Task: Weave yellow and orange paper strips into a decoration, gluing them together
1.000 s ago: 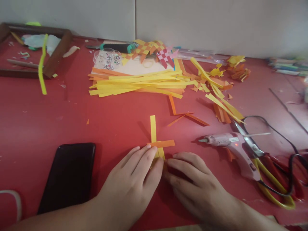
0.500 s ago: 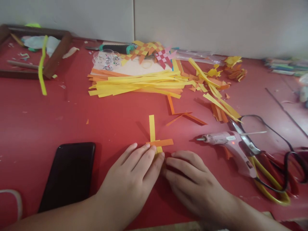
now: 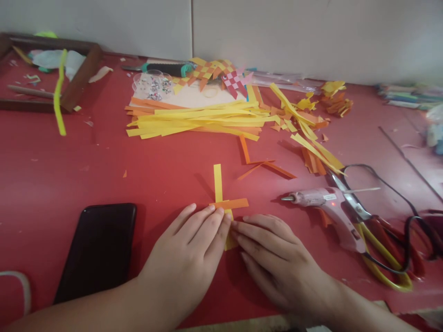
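Observation:
A yellow paper strip (image 3: 218, 182) stretches away from me on the red table, with an orange paper strip (image 3: 237, 203) lying across it. My left hand (image 3: 194, 249) presses its fingertips onto the crossing, pinning the strips down. Close by on the right, my right hand (image 3: 282, 258) has its fingers together, the tips at the near part of the yellow strip beside my left index finger. Part of that yellow paper shows between the two hands. The fingertips hide just how the strips are folded or joined.
A black phone (image 3: 97, 251) lies left. On the right are a pink glue gun (image 3: 321, 198) with its light on and scissors (image 3: 384, 258). Behind sit a pile of yellow and orange strips (image 3: 197, 120), a folded orange strip (image 3: 261, 163), woven paper fish (image 3: 235, 83) and a wooden frame (image 3: 83, 76).
My right fingers have shifted slightly up and left to meet the yellow strip, and more of its near part shows. My left hand stays pressed on the crossing, its index finger slightly moved.

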`<action>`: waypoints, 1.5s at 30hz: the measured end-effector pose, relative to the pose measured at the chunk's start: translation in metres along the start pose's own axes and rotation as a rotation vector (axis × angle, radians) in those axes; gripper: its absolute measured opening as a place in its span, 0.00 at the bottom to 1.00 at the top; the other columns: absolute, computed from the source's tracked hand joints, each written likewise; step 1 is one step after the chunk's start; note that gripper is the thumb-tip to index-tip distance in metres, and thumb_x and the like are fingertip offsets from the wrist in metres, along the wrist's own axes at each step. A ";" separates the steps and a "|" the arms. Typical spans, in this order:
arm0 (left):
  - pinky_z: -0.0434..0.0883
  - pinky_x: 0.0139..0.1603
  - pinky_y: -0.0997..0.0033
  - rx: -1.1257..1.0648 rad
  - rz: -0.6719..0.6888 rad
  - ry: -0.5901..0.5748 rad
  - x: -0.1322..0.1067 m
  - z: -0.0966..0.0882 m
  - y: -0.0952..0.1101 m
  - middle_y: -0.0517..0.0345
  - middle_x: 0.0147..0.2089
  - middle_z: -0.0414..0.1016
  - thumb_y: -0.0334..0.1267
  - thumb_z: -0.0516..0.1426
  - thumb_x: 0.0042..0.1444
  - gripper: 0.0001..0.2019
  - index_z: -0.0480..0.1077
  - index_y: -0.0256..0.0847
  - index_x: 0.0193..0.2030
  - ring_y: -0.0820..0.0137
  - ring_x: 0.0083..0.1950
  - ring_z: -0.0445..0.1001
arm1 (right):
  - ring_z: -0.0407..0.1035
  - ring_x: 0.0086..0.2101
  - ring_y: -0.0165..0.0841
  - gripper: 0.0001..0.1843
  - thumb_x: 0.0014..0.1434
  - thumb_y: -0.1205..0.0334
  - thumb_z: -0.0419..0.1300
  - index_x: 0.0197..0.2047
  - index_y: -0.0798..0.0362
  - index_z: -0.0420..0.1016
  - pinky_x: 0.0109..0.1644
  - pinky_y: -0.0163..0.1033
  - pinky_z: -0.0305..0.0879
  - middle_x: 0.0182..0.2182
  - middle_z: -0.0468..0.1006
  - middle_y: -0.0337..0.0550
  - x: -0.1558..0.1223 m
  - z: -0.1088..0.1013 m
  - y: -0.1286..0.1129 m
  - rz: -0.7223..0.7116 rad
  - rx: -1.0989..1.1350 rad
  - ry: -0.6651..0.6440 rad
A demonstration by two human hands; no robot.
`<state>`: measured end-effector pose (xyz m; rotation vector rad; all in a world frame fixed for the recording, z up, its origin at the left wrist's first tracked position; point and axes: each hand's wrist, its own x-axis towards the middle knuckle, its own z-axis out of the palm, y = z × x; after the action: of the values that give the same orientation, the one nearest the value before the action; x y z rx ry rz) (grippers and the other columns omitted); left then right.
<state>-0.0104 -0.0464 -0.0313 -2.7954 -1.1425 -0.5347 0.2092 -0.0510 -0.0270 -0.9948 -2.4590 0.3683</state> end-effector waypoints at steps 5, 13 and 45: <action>0.70 0.56 0.54 -0.006 0.004 -0.013 0.000 -0.001 0.000 0.51 0.55 0.79 0.24 0.46 0.65 0.19 0.72 0.30 0.57 0.61 0.53 0.77 | 0.70 0.49 0.41 0.16 0.60 0.73 0.58 0.50 0.61 0.79 0.56 0.47 0.71 0.47 0.82 0.47 0.000 0.000 0.000 0.006 0.001 0.009; 0.68 0.57 0.54 0.003 0.009 -0.004 0.001 0.000 0.000 0.51 0.54 0.80 0.23 0.45 0.65 0.20 0.72 0.30 0.57 0.61 0.53 0.77 | 0.70 0.49 0.41 0.16 0.60 0.73 0.58 0.50 0.61 0.79 0.55 0.49 0.73 0.48 0.82 0.48 0.000 -0.001 -0.001 0.005 0.003 0.000; 0.68 0.59 0.49 0.016 0.044 -0.013 0.001 0.001 -0.001 0.45 0.51 0.79 0.25 0.48 0.60 0.18 0.75 0.27 0.51 0.56 0.52 0.76 | 0.74 0.50 0.40 0.17 0.64 0.74 0.53 0.53 0.55 0.74 0.55 0.52 0.75 0.48 0.81 0.51 0.014 0.005 0.013 0.058 -0.084 0.095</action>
<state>-0.0104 -0.0453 -0.0319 -2.8074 -1.0801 -0.5026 0.2058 -0.0324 -0.0321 -1.0939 -2.3813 0.2330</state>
